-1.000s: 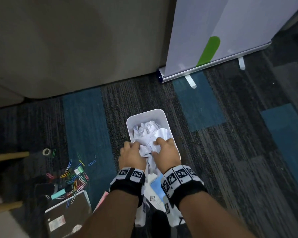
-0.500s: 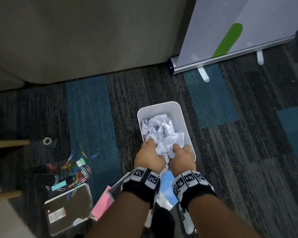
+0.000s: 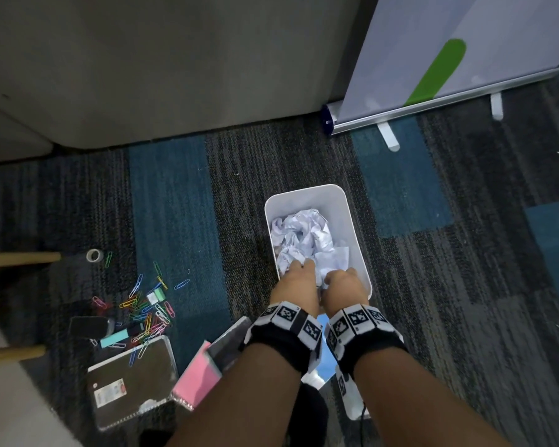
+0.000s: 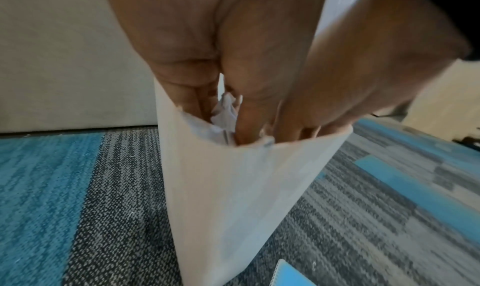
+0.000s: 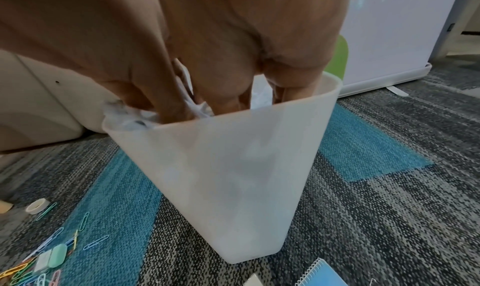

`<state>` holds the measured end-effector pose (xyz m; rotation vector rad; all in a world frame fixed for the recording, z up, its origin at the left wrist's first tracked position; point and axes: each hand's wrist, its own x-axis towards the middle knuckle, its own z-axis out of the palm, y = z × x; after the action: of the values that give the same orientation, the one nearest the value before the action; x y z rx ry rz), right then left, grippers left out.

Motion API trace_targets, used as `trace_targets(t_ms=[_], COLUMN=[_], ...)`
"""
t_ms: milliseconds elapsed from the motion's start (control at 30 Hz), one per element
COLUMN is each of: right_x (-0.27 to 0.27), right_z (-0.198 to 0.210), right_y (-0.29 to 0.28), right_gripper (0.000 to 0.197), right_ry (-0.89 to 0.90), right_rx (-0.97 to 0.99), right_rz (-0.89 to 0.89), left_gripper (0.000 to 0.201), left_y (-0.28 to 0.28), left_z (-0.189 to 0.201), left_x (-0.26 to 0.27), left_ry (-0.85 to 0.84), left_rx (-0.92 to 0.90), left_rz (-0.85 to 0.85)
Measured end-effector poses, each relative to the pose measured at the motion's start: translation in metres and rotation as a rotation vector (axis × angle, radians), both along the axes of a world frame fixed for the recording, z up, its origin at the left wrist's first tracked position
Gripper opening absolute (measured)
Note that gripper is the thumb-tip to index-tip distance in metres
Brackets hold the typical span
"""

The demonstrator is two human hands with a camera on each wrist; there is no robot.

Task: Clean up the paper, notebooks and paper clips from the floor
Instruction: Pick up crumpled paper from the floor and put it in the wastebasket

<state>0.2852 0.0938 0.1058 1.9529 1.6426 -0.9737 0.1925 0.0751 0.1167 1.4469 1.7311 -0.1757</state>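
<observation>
White bin [image 3: 352, 217]: upright on the carpet floor [image 3: 465, 285], open-topped, holding crumpled paper [image 3: 300, 237] that rises to about the rim; taken as landmark for all below.

Left hand [image 3: 292, 285]: inside the bin at its near edge, fingers pointing down into the paper; whether gripping or only pressing cannot be told; same for the wrist views, where the fingertips vanish behind the bin wall.

Right hand [image 3: 344, 285]: inside the bin at its near edge, just beside the left hand, fingers likewise buried in paper; grip cannot be told.

Paper clips [image 3: 146, 311]: many colours, scattered loose on the floor well to the left of the bin; one green clip apart from the rest, farther left still.

Tape roll [image 3: 95, 255]: small, on the floor far left of the bin, beside the lone green clip.

Dark notebook [image 3: 133, 379]: spiral-bound, flat on the floor left of and nearer than the bin, a few clips lying on its far edge.

Pink notebook [image 3: 196, 377]: on the floor nearer than the bin, between the dark notebook and the left forearm, partly overlapped by another dark cover.

Blue notebook [image 5: 322, 274]: spiral-bound, on the floor at the near foot of the bin, mostly hidden under the wrists in the head view.

Banner stand [image 3: 433, 101]: white with a green stripe, on the floor beyond and right of the bin.
</observation>
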Motion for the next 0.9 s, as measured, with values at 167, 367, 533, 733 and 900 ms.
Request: trace_targets(t_ms=[167,367,533,733,900], right_x=[0.004,0.014,-0.002,-0.044,-0.092], right_z=[-0.01,0.012,0.052,0.088,0.106], right_y=[-0.007,-0.024,-0.038,-0.054,-0.084], right_gripper=[0.033,0.035,0.04,0.046,0.034], right_ry=[0.066,0.127,0.112,0.166,0.265], right_rx=[0.027,0.206,0.313,0.4,0.444], right_rz=[-0.093,-0.12,-0.058,-0.05,-0.016], left_gripper=[0.038,0.049,0.059,0.049,0.045], left_y=[-0.01,-0.03,-0.053,-0.082,-0.117], left_z=[-0.01,0.005,0.04,0.065,0.082], left_x=[0.008,0.002,-0.023,-0.073,-0.127], left_ry=[0.088,0.224,0.154,0.13,0.105], left_rx=[0.088,0.332,0.366,0.379,0.375], left_rz=[-0.093,-0.079,0.103,0.212,0.231])
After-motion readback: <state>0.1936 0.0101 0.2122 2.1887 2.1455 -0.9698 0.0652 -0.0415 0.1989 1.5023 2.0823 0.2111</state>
